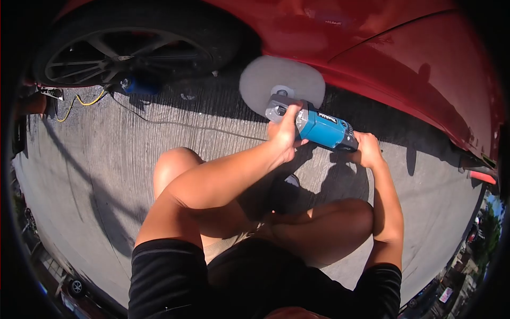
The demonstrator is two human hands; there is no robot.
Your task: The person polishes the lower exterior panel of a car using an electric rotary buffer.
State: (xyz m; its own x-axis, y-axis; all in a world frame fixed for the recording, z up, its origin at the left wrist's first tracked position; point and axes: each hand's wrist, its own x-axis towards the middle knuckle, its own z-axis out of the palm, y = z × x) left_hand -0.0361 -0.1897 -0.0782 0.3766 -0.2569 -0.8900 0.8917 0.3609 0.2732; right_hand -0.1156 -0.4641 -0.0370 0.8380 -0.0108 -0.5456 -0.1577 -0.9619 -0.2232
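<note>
A blue power polisher (325,129) with a grey-and-black head and a round whitish pad (265,82) is held between my two hands. The pad's upper edge meets the lower edge of the red car body (372,87). My left hand (285,133) is wrapped round the front of the tool, just behind its head. At the rear end, my right hand (367,150) grips the dark handle part; some of its fingers are hidden behind the tool.
A black car wheel (125,57) stands at the upper left. Near it on the concrete ground (212,141) lie a blue object (141,86), a yellow cord (90,101) and a dark cable (196,127). My bent legs are below the tool. Something red (482,177) is at the far right.
</note>
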